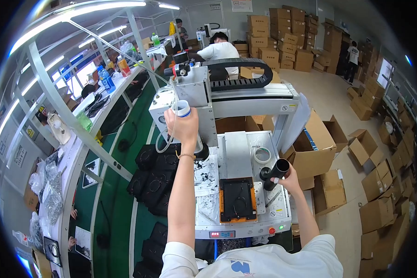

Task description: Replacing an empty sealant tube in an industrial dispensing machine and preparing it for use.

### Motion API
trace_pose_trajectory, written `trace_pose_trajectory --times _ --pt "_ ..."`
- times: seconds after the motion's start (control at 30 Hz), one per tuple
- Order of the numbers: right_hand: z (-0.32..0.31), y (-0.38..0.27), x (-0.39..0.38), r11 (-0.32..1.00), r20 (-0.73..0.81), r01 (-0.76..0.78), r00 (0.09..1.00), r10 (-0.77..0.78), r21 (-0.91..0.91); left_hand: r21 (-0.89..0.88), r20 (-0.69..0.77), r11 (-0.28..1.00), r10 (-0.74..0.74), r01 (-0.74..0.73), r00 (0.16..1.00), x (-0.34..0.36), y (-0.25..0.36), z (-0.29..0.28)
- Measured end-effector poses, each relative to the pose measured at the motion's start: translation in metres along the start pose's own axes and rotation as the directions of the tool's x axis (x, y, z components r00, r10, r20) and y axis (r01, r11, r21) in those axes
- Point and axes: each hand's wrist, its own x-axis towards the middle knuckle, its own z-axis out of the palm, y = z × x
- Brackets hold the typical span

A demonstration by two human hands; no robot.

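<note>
My left hand (pixel 184 126) is raised at the machine's upright head, its fingers wrapped round a white tube with a blue band (pixel 182 107). A thin clear hose loops beside that hand. On the right, my right hand (pixel 289 180) grips a black tube (pixel 278 170), tilted, with its open end up. Its lower end stands over the right edge of the machine bed (pixel 208 208). Near it lie a small round black part (pixel 264 173) and a roll of tape (pixel 262 155). Between my arms, a black square housing (pixel 237 197) sits in an orange fixture.
The gantry beam (pixel 255 104) with its black cable chain crosses ahead. Black housings (pixel 155 180) are piled on the green conveyor (pixel 111 222) at left, beside a cluttered bench (pixel 74 153). Open cartons (pixel 312 148) stand at right. A person in white (pixel 221 52) works beyond the machine.
</note>
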Motion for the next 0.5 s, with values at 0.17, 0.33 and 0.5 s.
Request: trace_pose_trajectory --times 0.17,0.33,0.5 --pt "0.003 -0.007 0.001 0.997 -0.032 -0.041 0.999 0.039 -0.06 -0.066 -0.024 0.994 0.091 -0.093 0.996 0.005 -0.002 0.0" --pt "0.002 0.001 0.0 0.994 -0.042 -0.054 0.998 0.05 -0.097 -0.207 0.032 0.973 0.107 -0.098 0.994 0.006 -0.008 -0.001" --pt "0.004 -0.008 -0.001 0.991 -0.04 -0.082 0.996 0.078 -0.107 -0.286 0.064 0.955 0.105 -0.083 0.992 0.01 -0.011 -0.003"
